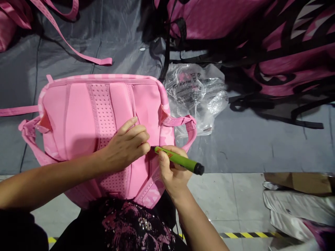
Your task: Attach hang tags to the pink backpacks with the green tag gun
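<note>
On pink backpack [78, 118] | right hand [174, 170] holds green marker [178, 159], label unreadable

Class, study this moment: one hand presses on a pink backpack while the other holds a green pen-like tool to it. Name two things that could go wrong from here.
1. The green tool's tip sits right beside the left hand's fingertips, so a slip might catch them.
2. The pink backpack hangs partly off the grey surface toward the lap; it could shift under the right hand, sending the tip astray.

Marking a pink backpack

My left hand [128, 143] presses the backpack [78, 118]; my right hand [174, 170] holds a green marker [178, 159] against it.
</note>
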Tool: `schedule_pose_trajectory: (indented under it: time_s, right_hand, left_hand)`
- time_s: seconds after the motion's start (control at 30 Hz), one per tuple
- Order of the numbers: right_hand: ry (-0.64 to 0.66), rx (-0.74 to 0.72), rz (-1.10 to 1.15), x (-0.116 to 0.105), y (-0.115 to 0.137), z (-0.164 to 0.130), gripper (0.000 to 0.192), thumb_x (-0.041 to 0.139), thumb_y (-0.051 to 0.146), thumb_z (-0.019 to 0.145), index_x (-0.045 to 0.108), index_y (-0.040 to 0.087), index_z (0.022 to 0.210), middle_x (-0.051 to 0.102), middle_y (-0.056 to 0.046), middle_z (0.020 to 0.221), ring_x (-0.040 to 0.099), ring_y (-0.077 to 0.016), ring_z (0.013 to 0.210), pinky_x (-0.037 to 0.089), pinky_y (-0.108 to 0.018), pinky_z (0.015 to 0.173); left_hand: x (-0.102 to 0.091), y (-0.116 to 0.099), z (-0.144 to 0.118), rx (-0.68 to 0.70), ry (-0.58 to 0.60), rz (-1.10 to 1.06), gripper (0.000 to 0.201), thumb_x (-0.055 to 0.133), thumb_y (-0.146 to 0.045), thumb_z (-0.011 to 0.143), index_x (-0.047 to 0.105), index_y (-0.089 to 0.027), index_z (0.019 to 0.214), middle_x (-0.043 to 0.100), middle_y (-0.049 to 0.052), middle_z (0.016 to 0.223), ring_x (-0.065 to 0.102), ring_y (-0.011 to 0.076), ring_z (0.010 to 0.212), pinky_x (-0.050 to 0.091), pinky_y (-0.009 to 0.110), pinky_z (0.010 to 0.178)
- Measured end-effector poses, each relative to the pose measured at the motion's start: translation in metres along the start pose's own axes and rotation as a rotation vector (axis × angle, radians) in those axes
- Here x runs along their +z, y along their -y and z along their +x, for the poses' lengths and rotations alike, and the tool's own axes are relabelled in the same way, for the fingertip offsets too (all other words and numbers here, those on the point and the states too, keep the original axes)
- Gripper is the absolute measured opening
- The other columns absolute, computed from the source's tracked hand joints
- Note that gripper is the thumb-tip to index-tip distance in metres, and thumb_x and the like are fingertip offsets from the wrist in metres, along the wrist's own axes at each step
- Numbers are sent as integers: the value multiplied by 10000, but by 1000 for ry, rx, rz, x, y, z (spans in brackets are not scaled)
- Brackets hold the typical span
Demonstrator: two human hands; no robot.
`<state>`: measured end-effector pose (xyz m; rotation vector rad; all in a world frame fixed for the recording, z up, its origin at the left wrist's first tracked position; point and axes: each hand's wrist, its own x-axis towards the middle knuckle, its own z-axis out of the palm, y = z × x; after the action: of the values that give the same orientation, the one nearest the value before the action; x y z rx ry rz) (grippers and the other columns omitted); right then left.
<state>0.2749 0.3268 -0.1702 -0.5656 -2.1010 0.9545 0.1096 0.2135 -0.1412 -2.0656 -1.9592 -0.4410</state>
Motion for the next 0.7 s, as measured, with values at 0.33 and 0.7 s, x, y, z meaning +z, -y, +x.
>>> schedule_pose_trajectory:
  time_s: [0.33,0.7]
  right_hand:
    - [-47,27,9,-13,4,-6,141,649,184,892,659,214,1030,706,-27,868,706,-169,721,605,-308,647]
    - [4,-396,266,7,54,-45,510,582,152,898,495,343,1362,593,-56,1390,608,-287,1242,553,-565,975]
  left_hand:
    - [-19,12,25,120,147,81,180,569,-209,915,560,-211,735,625,-3,781,565,180,841,410,410,1032]
    - [-126,-16,23,111,334,291,261,550,-393,906,635,-184,775,669,25,746,637,194,768,463,378,752]
